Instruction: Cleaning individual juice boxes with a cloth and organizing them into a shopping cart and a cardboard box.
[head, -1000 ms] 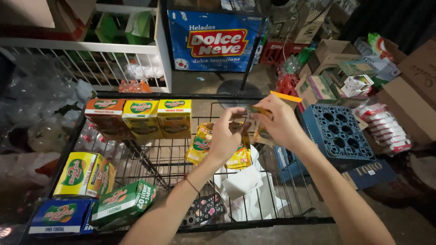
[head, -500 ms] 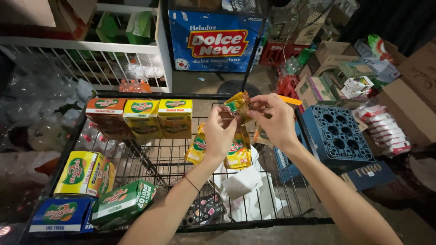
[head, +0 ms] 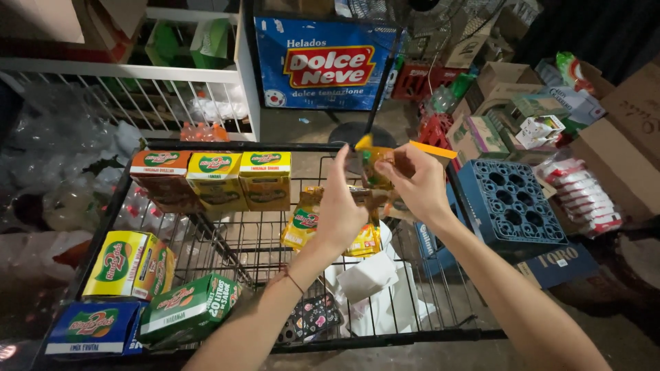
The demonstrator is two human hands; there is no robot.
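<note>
Lying nearest in the wire cart (head: 440, 335) are a green box (head: 189, 309) and a blue box (head: 93, 326). Above the cart's middle, both hands, the left hand (head: 342, 206) and the right hand (head: 412, 182), pinch closed on a yellow sachet strip (head: 377, 165) that hangs toward more sachets (head: 306, 223). Three cartons (head: 213, 178) stand at the far rail.

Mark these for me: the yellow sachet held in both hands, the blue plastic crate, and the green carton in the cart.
yellow sachet (head: 375, 165), head view, on its upper part showing between the two hands.
blue plastic crate (head: 512, 203), head view, on its gridded top face.
green carton (head: 189, 309), head view, on its printed front face.
</note>
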